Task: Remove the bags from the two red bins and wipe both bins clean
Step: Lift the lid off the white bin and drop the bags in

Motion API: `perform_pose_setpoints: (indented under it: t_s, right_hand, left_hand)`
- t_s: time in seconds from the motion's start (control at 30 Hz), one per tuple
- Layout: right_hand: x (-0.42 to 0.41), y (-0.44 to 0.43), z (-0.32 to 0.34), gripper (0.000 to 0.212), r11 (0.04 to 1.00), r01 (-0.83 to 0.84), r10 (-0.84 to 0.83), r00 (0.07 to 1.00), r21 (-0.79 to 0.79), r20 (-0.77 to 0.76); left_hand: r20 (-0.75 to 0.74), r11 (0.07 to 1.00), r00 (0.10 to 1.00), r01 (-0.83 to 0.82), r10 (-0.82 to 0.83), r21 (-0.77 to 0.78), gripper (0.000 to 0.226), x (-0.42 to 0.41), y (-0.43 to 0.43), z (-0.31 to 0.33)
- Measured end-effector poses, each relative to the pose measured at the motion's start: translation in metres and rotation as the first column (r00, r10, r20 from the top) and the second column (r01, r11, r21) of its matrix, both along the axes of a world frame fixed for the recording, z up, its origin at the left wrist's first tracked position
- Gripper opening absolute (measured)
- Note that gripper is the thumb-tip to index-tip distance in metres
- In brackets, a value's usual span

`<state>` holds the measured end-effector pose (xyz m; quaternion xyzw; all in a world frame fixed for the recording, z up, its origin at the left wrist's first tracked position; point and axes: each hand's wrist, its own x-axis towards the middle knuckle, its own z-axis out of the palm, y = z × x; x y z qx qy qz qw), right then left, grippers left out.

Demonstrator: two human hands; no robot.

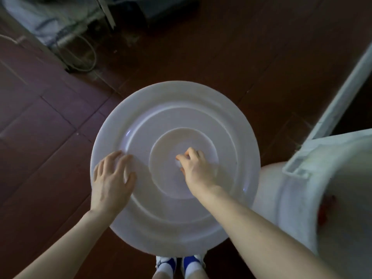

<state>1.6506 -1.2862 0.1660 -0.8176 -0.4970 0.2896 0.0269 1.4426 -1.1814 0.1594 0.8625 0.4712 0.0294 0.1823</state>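
Pinching a small knob [178, 163], seemingly, at the lid [175, 101] centre: right grip [196, 168]; left grip [111, 178] spread flat.

The floor [50, 121] was covered with dark red-brown tiles. Directly under the near edge of the big round white lid [161, 228], two white and blue shoes [167, 262] stood side by side on the tiles. Just to the right of the lid stood a white plastic barrel [302, 198] with a red mark on its side. Far beyond the lid to the left lay a loop of pale hose [89, 57], next to a blurred white bundle [30, 19]. A dark box [169, 9] stood beyond the lid.
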Motion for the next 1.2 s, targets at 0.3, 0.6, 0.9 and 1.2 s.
perform_pose_setpoints:
  t_s: [0.3,0.6,0.9,1.2]
  right_hand:
    - [0.005,-0.036,0.212,0.034,0.971,0.133,-0.152,0.985,0.198,0.083]
    - [0.082,-0.175,0.272,0.034,0.910,0.345,-0.387,0.906,0.228,0.171]
    - [0.141,-0.365,0.236,0.037,0.811,0.573,-0.584,0.797,0.113,0.153]
    - [0.202,-0.458,0.187,0.038,0.763,0.646,-0.646,0.759,0.034,0.081]
  left_hand:
    - [0.093,0.994,0.996,-0.009,-0.001,0.107,0.043,0.021,0.001,0.196]
    - [0.106,0.932,0.929,0.340,-0.353,0.127,0.038,0.132,-0.094,0.257]
    - [-0.113,0.776,0.770,0.630,-0.629,-0.026,0.050,0.232,-0.248,0.214]
    - [-0.212,0.727,0.696,0.670,-0.686,-0.149,0.064,0.303,-0.337,0.173]
